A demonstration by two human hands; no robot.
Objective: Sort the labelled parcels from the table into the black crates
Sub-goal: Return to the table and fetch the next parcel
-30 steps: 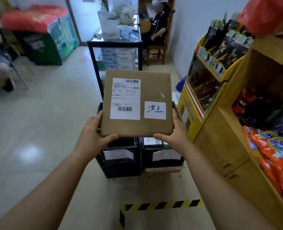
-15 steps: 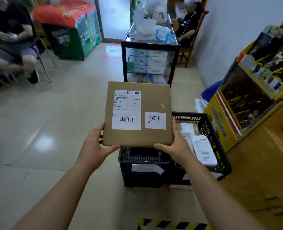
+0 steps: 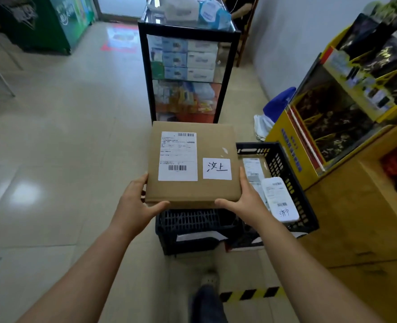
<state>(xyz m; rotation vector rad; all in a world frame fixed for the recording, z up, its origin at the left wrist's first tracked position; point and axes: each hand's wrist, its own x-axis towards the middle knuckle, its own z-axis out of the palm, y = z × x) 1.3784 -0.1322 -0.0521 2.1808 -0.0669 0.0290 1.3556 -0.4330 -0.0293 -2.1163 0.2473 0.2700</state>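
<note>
I hold a flat brown cardboard parcel (image 3: 213,148) with a white shipping label and a handwritten white tag. My left hand (image 3: 135,203) grips its near left corner and my right hand (image 3: 245,202) grips its near right corner. The parcel hovers over the left black crate (image 3: 192,227) on the floor, hiding most of its inside. Beside it, the right black crate (image 3: 295,183) contains a white parcel (image 3: 279,199) with a handwritten tag and other labelled packets.
A black-framed glass cabinet (image 3: 185,66) of boxed goods stands just behind the crates. A yellow display stand (image 3: 332,117) and wooden shelving (image 3: 365,224) line the right side. Yellow-black floor tape (image 3: 251,294) and my shoe (image 3: 210,279) are below. Tiled floor stretches to the left.
I have stepped closer to the crates and the view has tilted down. The parcel has come lower, over the left crate, still gripped by both hands.
</note>
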